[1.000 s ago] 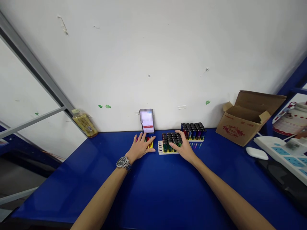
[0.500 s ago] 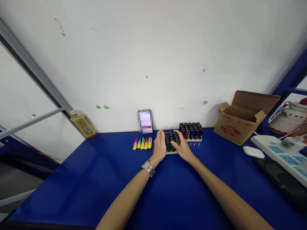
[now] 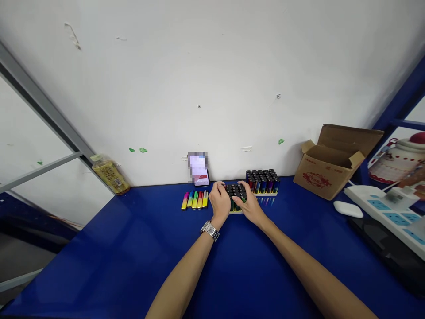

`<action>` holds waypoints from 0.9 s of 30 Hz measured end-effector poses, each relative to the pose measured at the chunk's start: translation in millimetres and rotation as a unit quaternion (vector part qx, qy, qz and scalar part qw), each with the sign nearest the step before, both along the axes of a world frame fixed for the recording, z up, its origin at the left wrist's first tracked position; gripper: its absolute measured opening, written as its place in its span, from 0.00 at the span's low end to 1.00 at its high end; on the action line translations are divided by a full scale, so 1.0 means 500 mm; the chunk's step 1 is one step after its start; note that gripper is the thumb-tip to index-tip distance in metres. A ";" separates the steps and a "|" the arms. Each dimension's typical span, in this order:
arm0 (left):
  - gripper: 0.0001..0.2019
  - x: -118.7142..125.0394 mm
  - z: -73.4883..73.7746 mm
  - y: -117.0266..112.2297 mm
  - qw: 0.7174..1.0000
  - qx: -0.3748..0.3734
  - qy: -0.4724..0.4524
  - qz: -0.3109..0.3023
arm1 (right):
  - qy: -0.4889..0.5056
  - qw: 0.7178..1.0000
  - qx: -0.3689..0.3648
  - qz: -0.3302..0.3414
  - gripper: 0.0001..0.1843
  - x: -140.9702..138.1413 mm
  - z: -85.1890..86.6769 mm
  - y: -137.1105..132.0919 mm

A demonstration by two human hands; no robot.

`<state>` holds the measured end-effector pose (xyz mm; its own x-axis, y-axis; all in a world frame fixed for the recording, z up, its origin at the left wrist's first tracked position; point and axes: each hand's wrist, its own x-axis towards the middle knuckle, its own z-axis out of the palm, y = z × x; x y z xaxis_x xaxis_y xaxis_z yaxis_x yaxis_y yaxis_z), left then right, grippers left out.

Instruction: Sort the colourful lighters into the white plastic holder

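A block of upright coloured tubes (image 3: 236, 191) with black tops stands on a pale tray, between my two hands. My left hand (image 3: 220, 204) is closed along its left side, fingers curled and partly hidden behind the wrist and knuckles. Against the right side, my right hand (image 3: 252, 208) grips with the thumb across the front and the fingers reaching to the back. Just behind and to the right is a second block of black-topped tubes (image 3: 262, 182) on its own pale tray. Several slim gradient-coloured sticks (image 3: 195, 200) lie side by side left of my left hand.
A phone (image 3: 200, 170) leans on the wall behind the sticks. At the far left a yellow bottle (image 3: 110, 175) leans in the corner. On the right are an open cardboard box (image 3: 318, 175), a white case (image 3: 348, 209), a power strip (image 3: 381, 206) and a dark flat object (image 3: 381, 248).
My left hand has rolled, its fingers curling in and its back turning more toward me. My right hand keeps its place on the block. The whole view has shifted slightly.
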<state>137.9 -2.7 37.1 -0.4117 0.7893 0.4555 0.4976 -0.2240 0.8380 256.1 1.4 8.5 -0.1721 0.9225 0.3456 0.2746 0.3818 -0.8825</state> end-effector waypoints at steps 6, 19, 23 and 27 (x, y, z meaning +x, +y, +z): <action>0.10 -0.003 0.019 0.032 0.956 0.024 -0.293 -0.025 | -0.003 1.000 -0.019 0.006 0.34 0.001 0.002 -0.003; 0.09 -0.111 0.069 0.041 0.749 -0.112 -0.651 -0.052 | -0.032 0.999 -0.017 0.004 0.41 0.006 0.005 -0.006; 0.05 -0.158 0.076 0.007 0.710 -0.171 -0.678 -0.081 | -0.055 0.998 -0.002 -0.025 0.47 0.004 0.001 -0.005; 0.06 -0.194 0.073 -0.031 0.715 -0.194 -0.666 -0.088 | -0.067 0.996 0.007 -0.052 0.48 0.000 -0.001 0.001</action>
